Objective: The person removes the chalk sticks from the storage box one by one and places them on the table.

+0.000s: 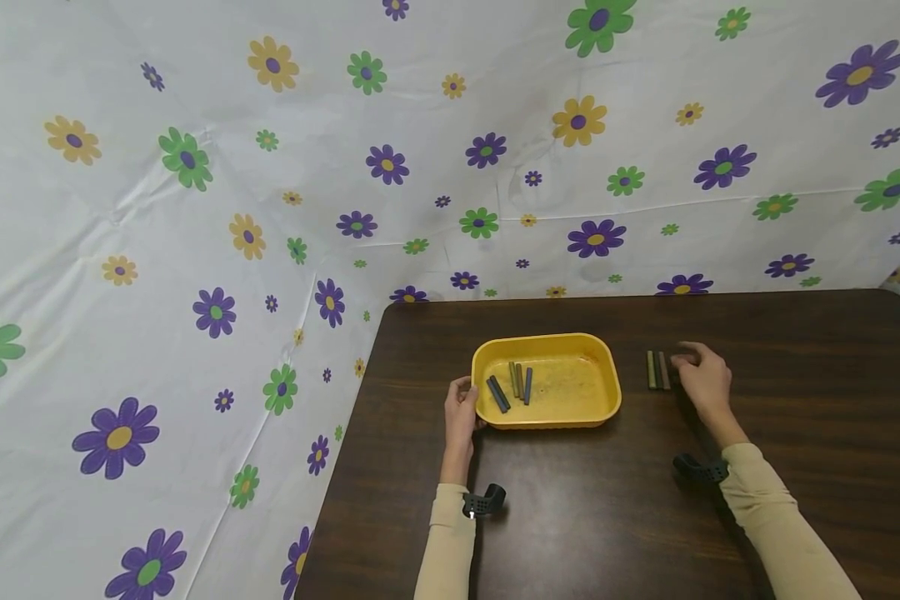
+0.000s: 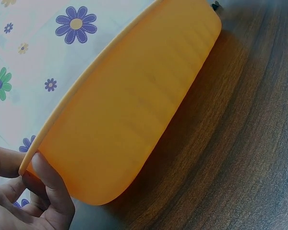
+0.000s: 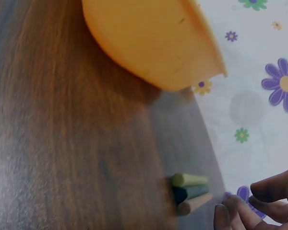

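Note:
A yellow plastic tray point(image 1: 562, 414) rests on the table, and my left hand point(image 1: 461, 412) grips its left end. In the left wrist view the thumb point(image 2: 50, 179) presses the outer wall while the other fingers curl about the rim. Several dark chalk-like sticks point(image 1: 498, 394) lie in the tray's left part, among them olive, brown and blue-grey ones. Right of the tray, three more sticks point(image 3: 191, 192) lie side by side, yellow-green, dark green and brownish. Just beyond the brownish one is my right hand point(image 1: 705, 382), its fingers loosely bent, with nothing visible in them.
The dark wooden table point(image 1: 592, 508) extends in front of the tray and to the right. A white flower-patterned sheet point(image 1: 435, 192) hangs behind the table and along its left side. Each wrist wears a black strap point(image 1: 483, 501).

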`<move>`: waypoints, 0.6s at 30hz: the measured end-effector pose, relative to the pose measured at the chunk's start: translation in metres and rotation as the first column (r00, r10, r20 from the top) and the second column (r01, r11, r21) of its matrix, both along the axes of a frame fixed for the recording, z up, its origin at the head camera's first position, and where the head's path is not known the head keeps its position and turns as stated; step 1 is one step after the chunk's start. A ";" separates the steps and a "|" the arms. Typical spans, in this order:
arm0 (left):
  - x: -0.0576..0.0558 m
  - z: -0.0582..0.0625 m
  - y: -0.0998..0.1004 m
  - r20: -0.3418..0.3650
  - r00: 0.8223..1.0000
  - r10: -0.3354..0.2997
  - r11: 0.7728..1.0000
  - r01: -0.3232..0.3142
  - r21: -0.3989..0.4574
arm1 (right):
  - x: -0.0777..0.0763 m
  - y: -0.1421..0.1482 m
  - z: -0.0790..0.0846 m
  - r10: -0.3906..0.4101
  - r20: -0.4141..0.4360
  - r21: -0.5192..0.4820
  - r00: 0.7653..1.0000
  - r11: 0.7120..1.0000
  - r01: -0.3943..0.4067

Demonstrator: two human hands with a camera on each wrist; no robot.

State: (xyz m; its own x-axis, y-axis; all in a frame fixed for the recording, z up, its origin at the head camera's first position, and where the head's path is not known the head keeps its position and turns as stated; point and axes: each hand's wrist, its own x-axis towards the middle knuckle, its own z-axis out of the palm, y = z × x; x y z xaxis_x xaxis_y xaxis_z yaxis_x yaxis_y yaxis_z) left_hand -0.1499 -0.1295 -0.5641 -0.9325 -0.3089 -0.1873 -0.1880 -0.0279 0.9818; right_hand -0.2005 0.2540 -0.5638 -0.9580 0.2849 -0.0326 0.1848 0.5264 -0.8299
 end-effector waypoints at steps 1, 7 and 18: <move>0.000 0.000 0.000 -0.001 1.000 0.000 1.000 0.000 -0.001 | 0.000 -0.001 0.002 -0.003 0.001 0.000 1.000 1.000 0.003; 0.000 0.000 0.000 -0.002 1.000 -0.001 1.000 0.001 -0.007 | 0.003 -0.011 0.017 0.004 -0.021 -0.012 1.000 1.000 -0.004; 0.001 -0.001 0.000 -0.004 1.000 -0.004 1.000 0.004 -0.005 | 0.015 -0.032 0.042 0.071 -0.055 -0.071 0.996 0.995 -0.075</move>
